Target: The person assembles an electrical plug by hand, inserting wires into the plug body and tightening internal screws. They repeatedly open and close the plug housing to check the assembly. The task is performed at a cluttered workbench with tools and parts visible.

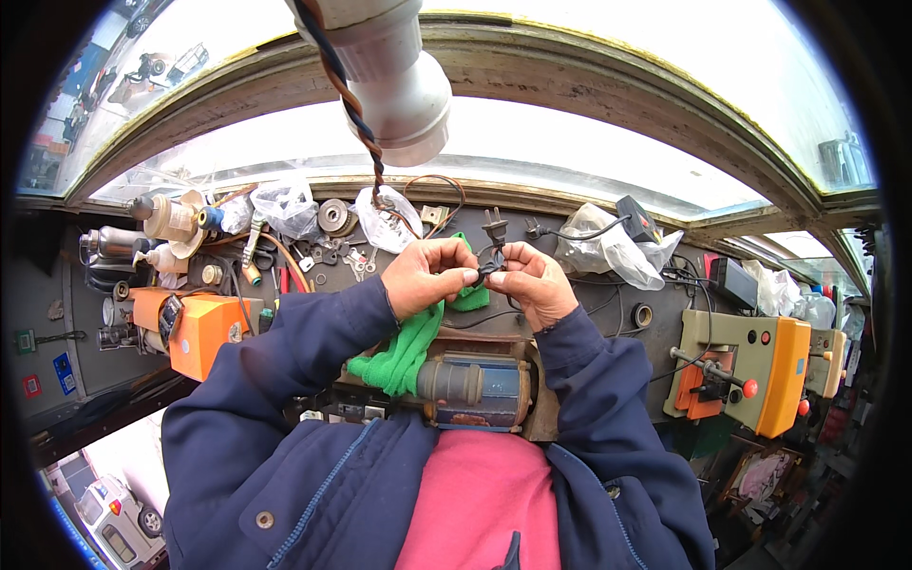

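Both hands are raised over the workbench, fingertips close together on a bunched black power cord (488, 267). My left hand (429, 274) pinches the cord from the left, thumb and forefinger pressed together. From the other side my right hand (534, 283) grips it in the same way. A plug with metal pins (494, 226) sticks up just beyond the fingertips. Below my left hand a bright green cloth (407, 350) hangs against a blue electric motor (489, 391) at the bench's near edge. Exactly how the cord is looped is hidden by my fingers.
An orange machine (201, 328) stands at left, a beige-and-orange one (736, 366) at right. Washers and keys (332, 252), plastic bags (285, 207) and a second plug (537, 229) lie along the back. A white pipe (404, 95) with a twisted wire hangs overhead.
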The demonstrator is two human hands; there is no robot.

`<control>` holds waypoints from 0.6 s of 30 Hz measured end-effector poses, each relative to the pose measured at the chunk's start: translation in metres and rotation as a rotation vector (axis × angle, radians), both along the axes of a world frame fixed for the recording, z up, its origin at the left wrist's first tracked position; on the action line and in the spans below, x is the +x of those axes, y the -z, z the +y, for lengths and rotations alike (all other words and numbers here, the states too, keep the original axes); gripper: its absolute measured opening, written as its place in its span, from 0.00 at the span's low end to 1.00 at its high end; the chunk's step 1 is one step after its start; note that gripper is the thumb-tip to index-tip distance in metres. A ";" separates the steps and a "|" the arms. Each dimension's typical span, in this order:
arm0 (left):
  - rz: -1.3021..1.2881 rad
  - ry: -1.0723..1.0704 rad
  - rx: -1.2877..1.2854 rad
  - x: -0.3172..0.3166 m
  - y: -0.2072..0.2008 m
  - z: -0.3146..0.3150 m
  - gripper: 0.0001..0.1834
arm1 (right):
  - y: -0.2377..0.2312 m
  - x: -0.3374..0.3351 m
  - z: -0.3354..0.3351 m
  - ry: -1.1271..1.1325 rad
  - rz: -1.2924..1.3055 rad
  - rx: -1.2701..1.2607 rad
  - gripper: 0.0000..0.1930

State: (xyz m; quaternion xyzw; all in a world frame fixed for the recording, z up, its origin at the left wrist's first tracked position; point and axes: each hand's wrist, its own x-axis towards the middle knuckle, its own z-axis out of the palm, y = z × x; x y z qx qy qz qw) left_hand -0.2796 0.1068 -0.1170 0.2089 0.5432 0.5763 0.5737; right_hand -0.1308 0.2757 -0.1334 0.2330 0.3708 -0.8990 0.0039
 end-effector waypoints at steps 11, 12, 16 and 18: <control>0.025 0.006 0.010 0.002 0.001 -0.001 0.04 | 0.003 -0.002 -0.001 -0.001 0.016 0.005 0.19; 0.019 0.005 0.013 0.002 0.001 -0.001 0.04 | 0.004 -0.002 -0.001 0.001 0.017 0.008 0.19; 0.006 0.004 0.018 0.003 0.000 -0.001 0.04 | 0.004 -0.002 -0.001 0.006 0.022 0.017 0.19; 0.004 0.003 0.018 0.003 0.000 -0.001 0.04 | 0.004 -0.002 -0.001 0.003 0.025 0.019 0.19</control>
